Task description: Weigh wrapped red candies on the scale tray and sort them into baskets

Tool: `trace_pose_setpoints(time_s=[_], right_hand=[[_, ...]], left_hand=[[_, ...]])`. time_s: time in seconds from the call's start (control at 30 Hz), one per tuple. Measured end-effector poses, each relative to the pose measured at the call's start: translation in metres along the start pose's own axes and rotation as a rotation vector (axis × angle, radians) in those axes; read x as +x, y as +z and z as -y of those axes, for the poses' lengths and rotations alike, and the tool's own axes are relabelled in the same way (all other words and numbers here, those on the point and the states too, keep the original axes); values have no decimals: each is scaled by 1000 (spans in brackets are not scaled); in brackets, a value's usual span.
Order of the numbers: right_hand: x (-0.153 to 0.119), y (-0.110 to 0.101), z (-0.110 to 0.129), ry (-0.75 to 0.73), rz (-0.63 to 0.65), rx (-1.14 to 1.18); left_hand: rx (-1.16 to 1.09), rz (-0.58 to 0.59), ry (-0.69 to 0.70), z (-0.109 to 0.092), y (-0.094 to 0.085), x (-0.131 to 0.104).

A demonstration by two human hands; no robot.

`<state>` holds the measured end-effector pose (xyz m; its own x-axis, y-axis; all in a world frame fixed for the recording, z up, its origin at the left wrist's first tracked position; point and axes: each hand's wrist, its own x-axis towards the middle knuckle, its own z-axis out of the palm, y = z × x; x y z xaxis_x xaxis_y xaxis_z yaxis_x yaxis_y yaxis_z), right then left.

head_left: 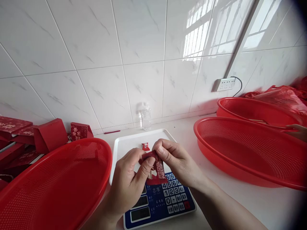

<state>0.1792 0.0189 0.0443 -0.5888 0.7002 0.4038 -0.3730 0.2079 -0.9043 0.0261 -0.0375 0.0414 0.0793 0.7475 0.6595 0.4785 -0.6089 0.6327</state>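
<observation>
Both hands meet above a white and blue digital scale (172, 198), gripping one small red printed packet (157, 171). My left hand (130, 179) is closed on its left side, thumb lying across the front. At the packet's top edge, my right hand (176, 159) pinches with thumb and fingertips. What is inside the packet cannot be seen. A small red wrapped piece (145, 146) lies on the scale's white tray (124, 143), just beyond the fingers. My forearms and hands cover part of the keypad and the displays.
A red mesh basket (106, 153) stands at left, another red basket (201, 140) at right, a third red basket (223, 103) behind it. Red boxes (50, 135) pile up far left. A clear bottle (146, 116) stands by the tiled wall. Another person's hand (298, 131) shows far right.
</observation>
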Motion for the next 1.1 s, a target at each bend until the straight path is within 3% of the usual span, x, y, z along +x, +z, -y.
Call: trace_pose_setpoints(time_s=[0.1, 0.2, 0.27, 0.4, 0.47, 0.6, 0.77, 0.87, 1.1], right_hand=[[-1, 1, 0, 22, -15, -34], [-4, 3, 0, 17, -10, -234], [-5, 3, -1, -77, -25, -402], [-7, 4, -3, -404, -94, -728], [-8, 4, -3, -467, -103, -790], [-8, 5, 0, -214, -30, -525], [-7, 2, -2, 39, 47, -142], [-6, 1, -4, 52, 55, -109], [-8, 6, 3, -116, 1, -365]], left_hand=[[29, -115, 16, 1, 0, -2], [12, -179, -19, 2, -1, -2], [6, -187, -36, 3, -1, -2], [5, -160, -49, 3, -1, 0], [-14, -157, -71, 2, -1, 1], [-163, -135, -181, -2, -3, 1], [-480, 22, -288, -1, -3, 1], [-596, 57, -332, 3, -2, 1], [-590, -32, -333, 12, 1, -3]])
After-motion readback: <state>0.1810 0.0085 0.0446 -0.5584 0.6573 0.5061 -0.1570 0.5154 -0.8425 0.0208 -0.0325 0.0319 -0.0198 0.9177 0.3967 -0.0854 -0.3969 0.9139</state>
